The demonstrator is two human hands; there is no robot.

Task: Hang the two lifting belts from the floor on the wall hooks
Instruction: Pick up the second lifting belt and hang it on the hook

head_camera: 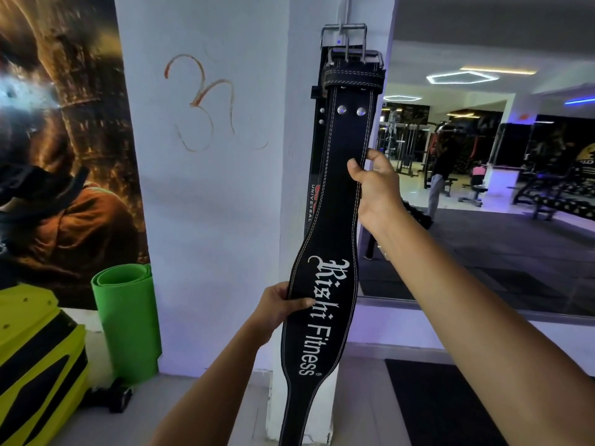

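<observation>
the belt i am handling hangs against the white pillar, long axis close to vertical, leaning slightly so the tail swings toward my left at the bottom. its buckle is at the top, up by the hook; i cannot tell for certain whether the buckle frame is fully seated over the hook or only resting against it. a second belt hangs directly behind it, flat to the pillar, mostly covered, with only its left edge and a strip of lettering showing.

the belt lies straight ahead of me and above, between my two hands. my right hand is the higher one and the nearer to the buckle. it is closed on the right edge of the narrow upper strap, thumb on the front face, fingers wrapped behind, arm stretched up and forward. my left hand is lower, closed on the left edge of the wide padded section beside the printed name, thumb across the front, forearm rising from below.

judgement: both belts are off the floor and the task looks nearly complete. the deciding relation is buckle to hook, directly above my right hand. the next move should confirm that seating, then release the lower hand first, so the belt settles plumb. risk: if the frame is only perched, letting go could drop it.
</observation>
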